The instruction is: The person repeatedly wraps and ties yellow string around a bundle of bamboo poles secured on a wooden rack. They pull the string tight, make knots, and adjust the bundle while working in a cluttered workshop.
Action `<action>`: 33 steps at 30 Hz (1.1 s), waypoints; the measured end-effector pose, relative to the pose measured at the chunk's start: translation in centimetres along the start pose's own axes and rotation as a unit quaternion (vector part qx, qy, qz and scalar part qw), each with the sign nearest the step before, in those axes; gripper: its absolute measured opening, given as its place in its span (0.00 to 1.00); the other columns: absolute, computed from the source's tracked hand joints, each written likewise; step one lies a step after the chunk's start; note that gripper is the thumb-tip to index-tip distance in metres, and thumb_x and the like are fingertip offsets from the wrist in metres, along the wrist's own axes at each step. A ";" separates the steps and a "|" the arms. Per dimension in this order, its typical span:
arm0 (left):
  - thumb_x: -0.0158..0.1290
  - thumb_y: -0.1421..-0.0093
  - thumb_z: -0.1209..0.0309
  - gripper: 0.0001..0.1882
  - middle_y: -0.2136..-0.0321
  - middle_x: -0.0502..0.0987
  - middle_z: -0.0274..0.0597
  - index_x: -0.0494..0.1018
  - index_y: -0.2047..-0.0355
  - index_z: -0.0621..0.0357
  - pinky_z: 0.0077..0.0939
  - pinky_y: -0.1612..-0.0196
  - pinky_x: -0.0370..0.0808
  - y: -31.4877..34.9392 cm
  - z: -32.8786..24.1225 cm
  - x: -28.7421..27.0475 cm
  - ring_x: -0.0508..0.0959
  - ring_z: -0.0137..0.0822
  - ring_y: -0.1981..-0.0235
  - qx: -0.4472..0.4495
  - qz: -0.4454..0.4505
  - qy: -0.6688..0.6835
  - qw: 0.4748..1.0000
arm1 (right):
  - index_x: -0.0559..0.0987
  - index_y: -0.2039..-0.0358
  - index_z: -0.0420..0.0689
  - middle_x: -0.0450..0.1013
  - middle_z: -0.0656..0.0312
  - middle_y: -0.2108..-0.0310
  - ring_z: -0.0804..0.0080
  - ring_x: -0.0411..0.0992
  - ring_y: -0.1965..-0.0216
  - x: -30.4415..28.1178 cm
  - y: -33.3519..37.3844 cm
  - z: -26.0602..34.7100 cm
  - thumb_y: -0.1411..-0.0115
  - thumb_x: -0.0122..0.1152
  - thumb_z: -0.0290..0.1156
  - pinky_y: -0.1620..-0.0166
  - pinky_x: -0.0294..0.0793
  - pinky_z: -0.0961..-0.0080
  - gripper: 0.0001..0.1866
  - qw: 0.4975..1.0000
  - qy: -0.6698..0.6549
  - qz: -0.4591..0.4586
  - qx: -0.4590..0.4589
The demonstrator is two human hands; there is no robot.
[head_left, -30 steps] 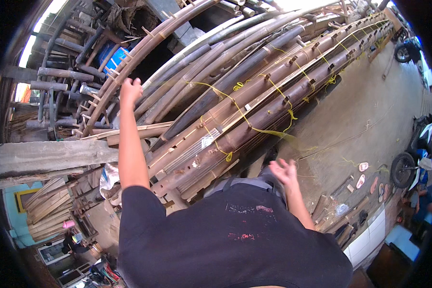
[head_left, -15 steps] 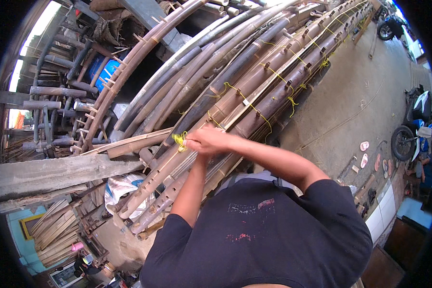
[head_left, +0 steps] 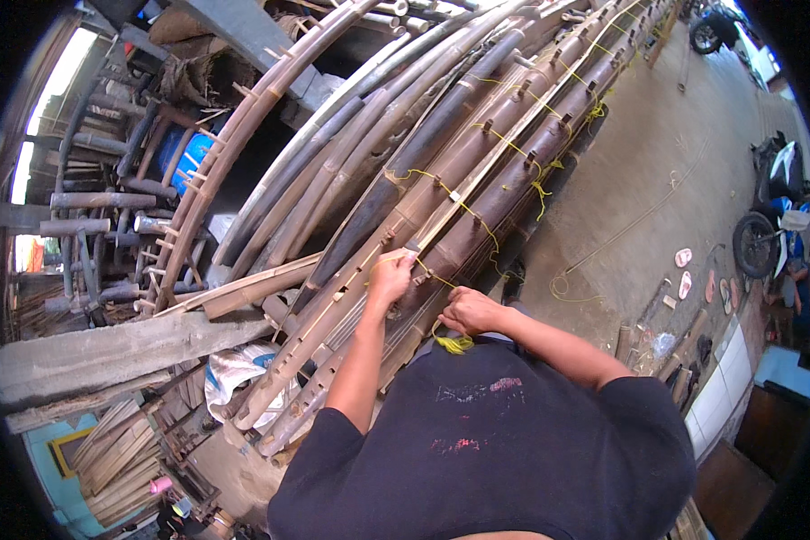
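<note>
Two long bamboo poles with rows of short pegs or holes, a brown one (head_left: 413, 203) and a darker one (head_left: 518, 177), run side by side from near my body to the far right. Thin yellow string (head_left: 492, 236) is looped around the pegs and across both. My left hand (head_left: 391, 277) is closed over the brown pole, pinching string at a peg. My right hand (head_left: 472, 311) is closed beside the darker pole, nearer my body, with string stretched between the hands. A small yellow bundle of string (head_left: 456, 344) hangs below the right fingers.
More bamboo poles (head_left: 333, 157) lie stacked to the left, beside a curved pegged piece (head_left: 220, 148). A concrete beam (head_left: 126, 346) and white sack (head_left: 234, 373) are at the near left. On the right floor are sandals (head_left: 685, 283), loose string (head_left: 594, 247) and a motorbike (head_left: 758, 256).
My hands have parted from their crossed position over the brown pole. The right hand has drawn back toward my body with the yellow bundle; the left now sits at a peg.
</note>
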State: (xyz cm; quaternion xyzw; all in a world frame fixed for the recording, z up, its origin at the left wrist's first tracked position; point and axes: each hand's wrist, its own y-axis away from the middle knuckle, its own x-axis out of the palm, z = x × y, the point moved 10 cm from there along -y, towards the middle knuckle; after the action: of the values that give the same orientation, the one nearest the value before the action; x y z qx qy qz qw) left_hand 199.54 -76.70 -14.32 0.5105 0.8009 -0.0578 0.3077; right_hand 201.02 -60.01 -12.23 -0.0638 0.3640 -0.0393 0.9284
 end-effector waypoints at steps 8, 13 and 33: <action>0.52 0.36 0.69 0.10 0.77 0.80 0.43 0.79 0.66 0.63 0.34 0.71 0.74 -10.8 -1.4 -10.4 0.79 0.38 0.76 0.014 -0.209 0.023 0.978 | 0.73 0.83 0.38 0.69 0.46 0.81 0.46 0.71 0.70 -0.4 0.4 -0.1 0.35 0.51 0.39 0.61 0.70 0.54 0.23 0.998 -0.036 -0.058 0.012; 0.49 0.39 0.62 0.15 0.66 0.79 0.60 0.79 0.66 0.60 0.46 0.60 0.75 -16.1 3.1 -3.1 0.80 0.59 0.62 0.011 -0.003 -0.235 0.972 | 0.77 0.73 0.37 0.73 0.47 0.73 0.48 0.73 0.65 -4.2 3.8 -1.7 0.36 0.52 0.38 0.58 0.72 0.57 0.17 0.958 -0.244 -0.048 0.145; 0.50 0.31 0.65 0.23 0.56 0.80 0.42 0.68 0.41 0.66 0.23 0.47 0.71 -23.1 -39.0 26.4 0.77 0.29 0.54 0.204 0.213 -0.113 0.949 | 0.81 0.59 0.44 0.78 0.47 0.58 0.47 0.75 0.52 -18.3 53.6 -20.1 0.38 0.54 0.42 0.49 0.73 0.51 0.16 0.692 -0.055 -0.250 0.675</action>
State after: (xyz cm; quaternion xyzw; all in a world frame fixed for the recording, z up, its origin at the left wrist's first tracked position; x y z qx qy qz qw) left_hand 155.28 -51.09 -2.65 0.7111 0.6049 -0.2100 0.2905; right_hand 175.41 -6.68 -22.44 0.4894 0.1583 -0.5016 0.6955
